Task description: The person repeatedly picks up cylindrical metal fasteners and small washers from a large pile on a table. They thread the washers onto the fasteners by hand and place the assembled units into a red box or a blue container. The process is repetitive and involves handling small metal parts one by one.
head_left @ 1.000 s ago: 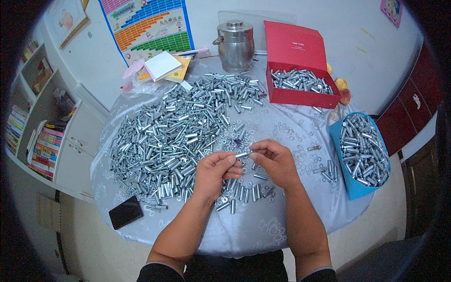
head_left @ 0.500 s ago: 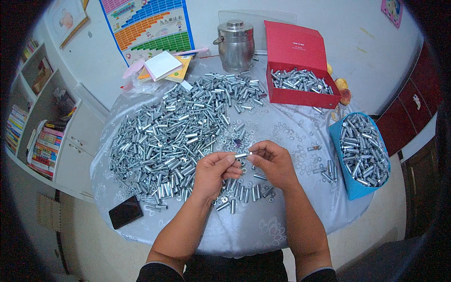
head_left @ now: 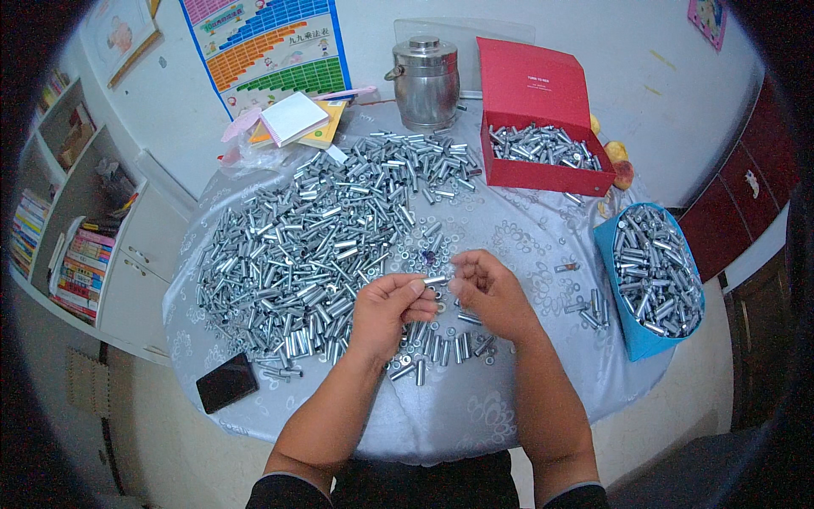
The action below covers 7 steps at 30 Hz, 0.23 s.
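Note:
My left hand (head_left: 388, 307) pinches a short silver metal sleeve (head_left: 434, 281) between thumb and forefinger, its free end toward the right. Just off that end is my right hand (head_left: 493, 295), with thumb and curled fingers slightly apart and nothing visible between them. Loose washers or nuts (head_left: 432, 338) lie on the cloth under my hands. Nearer to me a few sleeves (head_left: 420, 372) lie in a loose row. A broad heap of silver sleeves and bolts (head_left: 297, 242) spreads over the table to the left.
A blue bag (head_left: 649, 341) full of metal parts stands at the right edge. An open red box (head_left: 551, 178) holds more at the back. Behind are a steel pot (head_left: 426, 85) and notebooks (head_left: 294, 117). A black phone (head_left: 226, 383) lies front left on the grey tablecloth (head_left: 475, 416).
My right hand has drawn slightly right and away from the end of the sleeve, its fingers parting a little. My left hand keeps the sleeve in nearly the same place.

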Motion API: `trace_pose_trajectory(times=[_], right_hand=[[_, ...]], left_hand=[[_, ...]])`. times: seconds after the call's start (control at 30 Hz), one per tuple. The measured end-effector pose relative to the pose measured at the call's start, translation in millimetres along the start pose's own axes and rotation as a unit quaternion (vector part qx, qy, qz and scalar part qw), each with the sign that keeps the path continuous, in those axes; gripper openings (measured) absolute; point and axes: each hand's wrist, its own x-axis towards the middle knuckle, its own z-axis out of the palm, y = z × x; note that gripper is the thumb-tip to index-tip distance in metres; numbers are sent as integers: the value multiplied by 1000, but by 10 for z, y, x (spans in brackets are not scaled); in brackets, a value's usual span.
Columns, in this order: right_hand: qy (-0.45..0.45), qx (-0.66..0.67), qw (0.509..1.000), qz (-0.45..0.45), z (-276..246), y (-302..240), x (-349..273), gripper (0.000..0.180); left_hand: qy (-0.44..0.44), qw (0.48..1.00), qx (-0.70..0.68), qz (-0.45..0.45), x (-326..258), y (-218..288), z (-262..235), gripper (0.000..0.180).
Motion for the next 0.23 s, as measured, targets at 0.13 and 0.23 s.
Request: trace_pose_trajectory(times=[0.13, 0.23], right_hand=[[-68, -60, 992, 87, -121, 8, -6, 30], [-70, -83, 985, 131, -155, 112, 18, 24]], left_hand=[[-8, 1000, 16, -1, -12, 16, 5, 19], [-17, 1000, 12, 0, -10, 1, 5, 20]])
